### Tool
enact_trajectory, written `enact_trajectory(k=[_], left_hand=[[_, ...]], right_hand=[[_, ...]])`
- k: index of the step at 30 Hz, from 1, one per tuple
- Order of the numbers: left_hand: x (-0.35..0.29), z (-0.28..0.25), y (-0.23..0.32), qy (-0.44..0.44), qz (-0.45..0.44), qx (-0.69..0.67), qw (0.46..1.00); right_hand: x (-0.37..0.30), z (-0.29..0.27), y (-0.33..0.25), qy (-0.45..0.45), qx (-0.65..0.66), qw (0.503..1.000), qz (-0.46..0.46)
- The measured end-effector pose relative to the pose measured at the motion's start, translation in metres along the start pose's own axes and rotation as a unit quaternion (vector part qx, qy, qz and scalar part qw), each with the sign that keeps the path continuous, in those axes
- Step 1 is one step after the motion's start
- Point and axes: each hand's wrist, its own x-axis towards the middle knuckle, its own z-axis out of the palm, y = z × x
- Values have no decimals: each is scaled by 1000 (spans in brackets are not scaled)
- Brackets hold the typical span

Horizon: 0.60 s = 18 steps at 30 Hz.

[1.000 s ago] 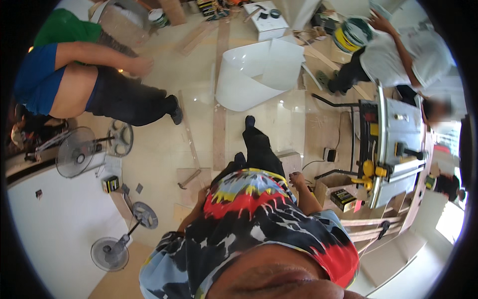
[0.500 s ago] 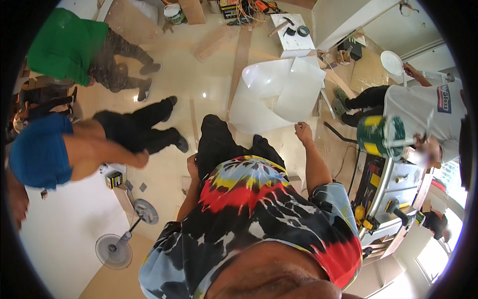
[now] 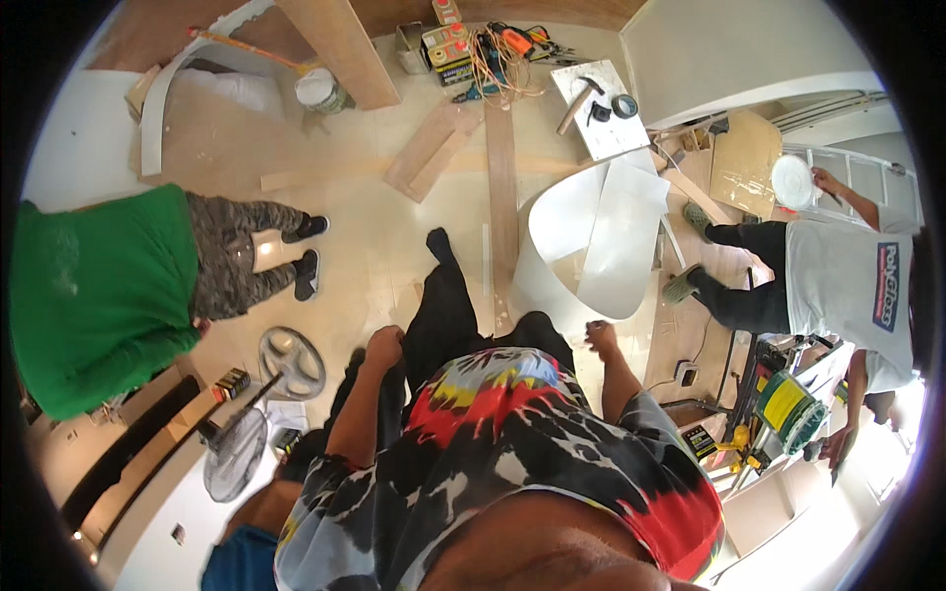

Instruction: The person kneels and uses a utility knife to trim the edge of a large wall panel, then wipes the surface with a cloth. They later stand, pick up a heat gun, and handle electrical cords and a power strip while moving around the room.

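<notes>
White and bent, the sheet (image 3: 616,241) sits on the floor (image 3: 384,229) near the right hand (image 3: 600,338), which looks half open and empty. The left hand (image 3: 385,347) is curled; I can't tell if it holds anything. A hammer (image 3: 579,105) lies on a box (image 3: 611,138), maybe to be handy.

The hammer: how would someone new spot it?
Start at the big curled white sheet beyond the person's right hand. Just past it stands a white box, with the hammer on top. Look for a dark head on a wooden handle, unlike the round tape roll nearby.
</notes>
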Motion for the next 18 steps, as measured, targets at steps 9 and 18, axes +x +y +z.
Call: enact_trajectory(k=[9,18], left_hand=[[152,-181,11,-24,132,153,979],[334,-205,283,-34,222,-118,967]], right_hand=[[-30,62,-185,54,-6,989,-141],[47,-7,-282,49,163,985,-22]])
